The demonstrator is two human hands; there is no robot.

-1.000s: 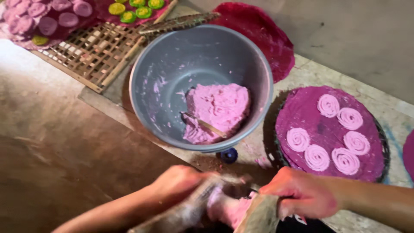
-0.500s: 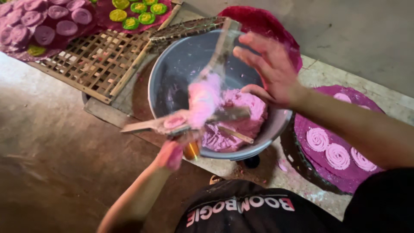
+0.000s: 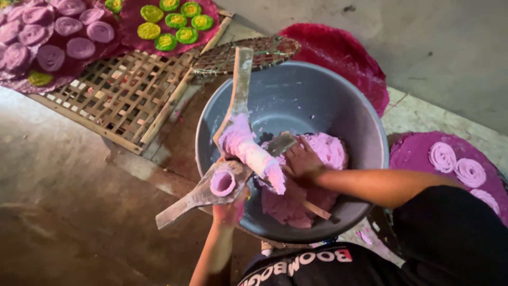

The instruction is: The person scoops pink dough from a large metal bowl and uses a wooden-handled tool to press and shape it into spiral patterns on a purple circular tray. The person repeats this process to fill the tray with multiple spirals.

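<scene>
Two hands at one grey basin [image 3: 365,132]: left hand [image 3: 230,212] clamped beneath a wooden press [image 3: 211,185] held over the near-left rim so spills fall inside, right hand [image 3: 301,159] apparently spread, fingers apart, on pink dough [image 3: 328,153] at the basin's near side.

Counted by kind

One grey basin [image 3: 317,100], five green spirals [image 3: 175,22] and three pink spirals [image 3: 456,168] on the right mat are seen.
</scene>
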